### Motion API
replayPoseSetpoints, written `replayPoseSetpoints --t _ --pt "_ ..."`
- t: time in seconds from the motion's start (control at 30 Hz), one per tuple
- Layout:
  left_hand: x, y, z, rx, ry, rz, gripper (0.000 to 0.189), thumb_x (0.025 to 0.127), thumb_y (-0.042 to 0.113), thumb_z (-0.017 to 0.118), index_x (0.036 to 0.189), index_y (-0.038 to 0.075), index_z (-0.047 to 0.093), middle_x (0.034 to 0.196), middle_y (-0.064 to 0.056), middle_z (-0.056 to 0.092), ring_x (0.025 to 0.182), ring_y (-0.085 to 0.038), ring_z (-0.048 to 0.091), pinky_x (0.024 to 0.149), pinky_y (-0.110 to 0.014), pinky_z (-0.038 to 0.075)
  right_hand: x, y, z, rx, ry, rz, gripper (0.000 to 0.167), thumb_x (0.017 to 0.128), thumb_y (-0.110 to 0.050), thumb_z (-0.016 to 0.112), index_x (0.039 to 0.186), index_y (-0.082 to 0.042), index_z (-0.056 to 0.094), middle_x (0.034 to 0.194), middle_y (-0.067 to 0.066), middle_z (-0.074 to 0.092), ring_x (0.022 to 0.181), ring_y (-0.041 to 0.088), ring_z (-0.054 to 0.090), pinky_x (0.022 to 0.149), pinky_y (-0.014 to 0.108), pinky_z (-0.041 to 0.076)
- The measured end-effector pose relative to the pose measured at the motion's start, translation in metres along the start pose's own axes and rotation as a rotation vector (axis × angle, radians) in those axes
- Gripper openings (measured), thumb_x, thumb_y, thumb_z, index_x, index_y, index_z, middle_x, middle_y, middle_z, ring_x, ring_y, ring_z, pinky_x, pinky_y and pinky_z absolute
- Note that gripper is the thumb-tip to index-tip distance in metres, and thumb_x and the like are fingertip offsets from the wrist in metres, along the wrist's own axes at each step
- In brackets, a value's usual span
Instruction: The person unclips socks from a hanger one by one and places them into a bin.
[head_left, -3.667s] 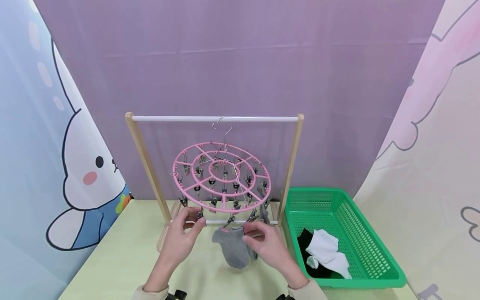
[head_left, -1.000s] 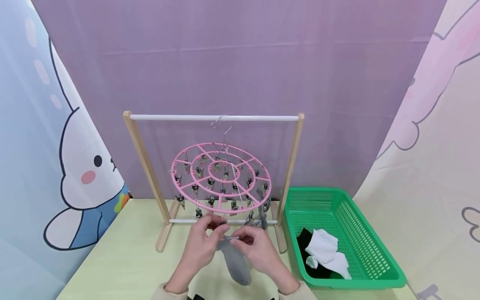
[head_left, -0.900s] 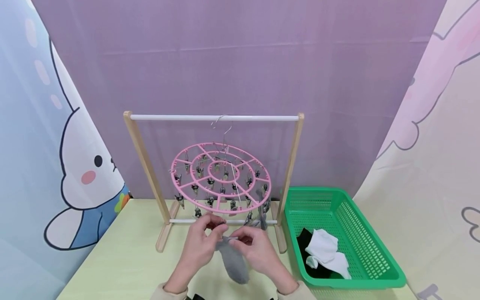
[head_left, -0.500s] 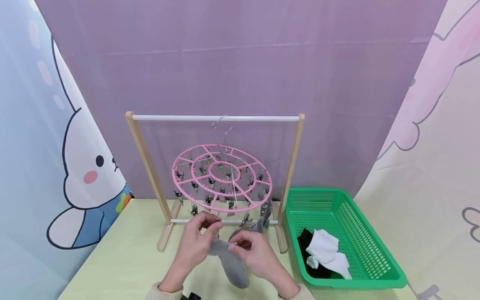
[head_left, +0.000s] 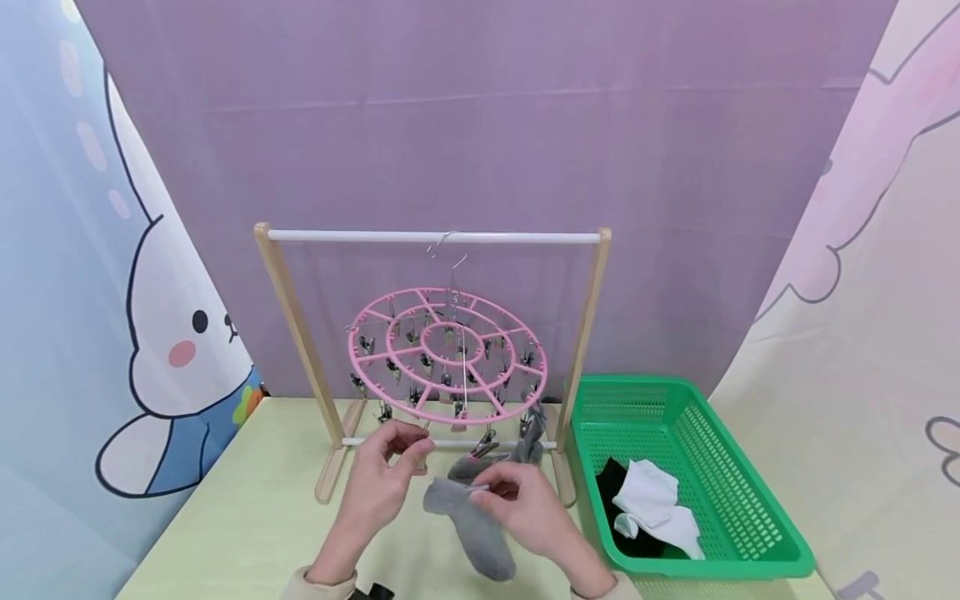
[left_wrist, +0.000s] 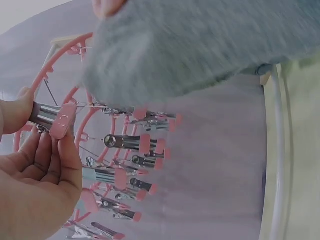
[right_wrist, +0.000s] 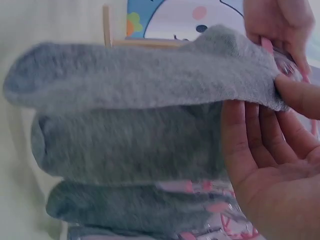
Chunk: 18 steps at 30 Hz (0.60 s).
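In the head view my left hand (head_left: 382, 475) is at the front left rim of a pink round clip hanger (head_left: 360, 400). Thumb and fingers pinch a metal clip (left_wrist: 47, 117) with pink tips, plain in the left wrist view. My right hand (head_left: 525, 508) pinches a grey sock (head_left: 476, 529) at its cuff, and the toe hangs down over the table. The sock's cuff is a short way right of the clip. Behind it, other grey socks (head_left: 528, 437) hang from clips at the hanger's right front; two show below the held one in the right wrist view.
The hanger hooks on the white rod (head_left: 360, 237) of a wooden stand (head_left: 288, 325). Several unused clips dangle under its rings. To the right stands a green basket (head_left: 750, 475) with white cloth (head_left: 648, 496) and black cloth (head_left: 609, 479) in it. A purple curtain (head_left: 480, 133) closes the back.
The hanger has turned somewhat. My left hand, close to the sock's cuff a second ago, has shifted left with the clip. My right hand has moved slightly right, still gripping the sock.
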<state>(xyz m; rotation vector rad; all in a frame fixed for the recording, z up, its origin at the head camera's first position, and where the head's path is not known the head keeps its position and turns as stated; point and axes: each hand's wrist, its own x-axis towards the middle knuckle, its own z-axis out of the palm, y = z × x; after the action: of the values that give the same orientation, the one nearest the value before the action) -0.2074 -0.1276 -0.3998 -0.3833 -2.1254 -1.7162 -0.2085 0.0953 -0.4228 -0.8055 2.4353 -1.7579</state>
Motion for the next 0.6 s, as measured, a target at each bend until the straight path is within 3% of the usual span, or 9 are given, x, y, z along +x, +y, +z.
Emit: replayPoseSetpoints --t 0.23,0.6 --pt "-0.001 -0.002 -0.006 -0.007 0.018 -0.075 0.015 0.093 0.012 0.074 0.103 0.002 0.069 0.089 -0.009 0.067 0.077 -0.018 0.064 0.068 -0.028 0.060 -0.007 -0.007 -0.021 0.030 -0.010 0.004 0.012 0.095 -0.013 0.072 0.101 -0.003 0.073 0.093 0.009 0.072 0.076 0.009 0.066 0.068 0.024 0.056" --pt "0.001 -0.009 -0.013 0.050 0.039 -0.083 0.018 0.099 0.015 0.068 0.111 0.001 0.066 0.094 -0.007 0.066 0.080 -0.017 0.063 0.071 -0.026 0.055 -0.018 -0.025 -0.058 0.015 0.142 0.044 0.016 0.097 -0.017 0.070 0.106 -0.003 0.071 0.097 0.009 0.070 0.083 0.016 0.067 0.075 0.028 0.057"
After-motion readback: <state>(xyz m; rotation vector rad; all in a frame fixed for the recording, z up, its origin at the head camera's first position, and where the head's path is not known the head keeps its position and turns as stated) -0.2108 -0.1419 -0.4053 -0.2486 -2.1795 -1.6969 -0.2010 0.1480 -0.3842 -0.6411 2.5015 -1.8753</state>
